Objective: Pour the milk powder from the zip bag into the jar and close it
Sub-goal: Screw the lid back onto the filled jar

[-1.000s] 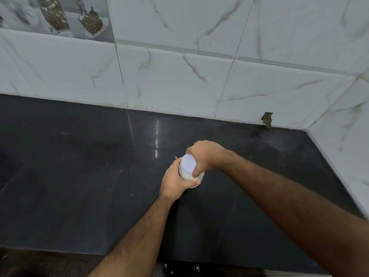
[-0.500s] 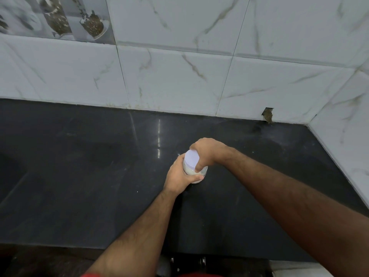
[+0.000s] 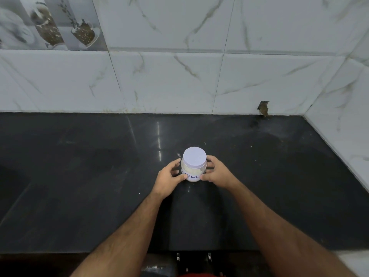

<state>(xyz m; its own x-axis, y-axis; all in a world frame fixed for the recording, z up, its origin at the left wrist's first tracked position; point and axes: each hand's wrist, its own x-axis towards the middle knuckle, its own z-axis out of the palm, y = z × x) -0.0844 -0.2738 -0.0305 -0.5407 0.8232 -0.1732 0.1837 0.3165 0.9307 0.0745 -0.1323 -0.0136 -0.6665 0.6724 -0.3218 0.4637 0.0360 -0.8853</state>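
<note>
Standing upright, the lidded jar [image 3: 193,168] sits gripped between both hands' curled fingers [image 3: 175,166].

One head-worn view looks forward and down over the dark tabletop [image 3: 79,186], close above it, facing the far tiled wall [image 3: 179,80]
</note>
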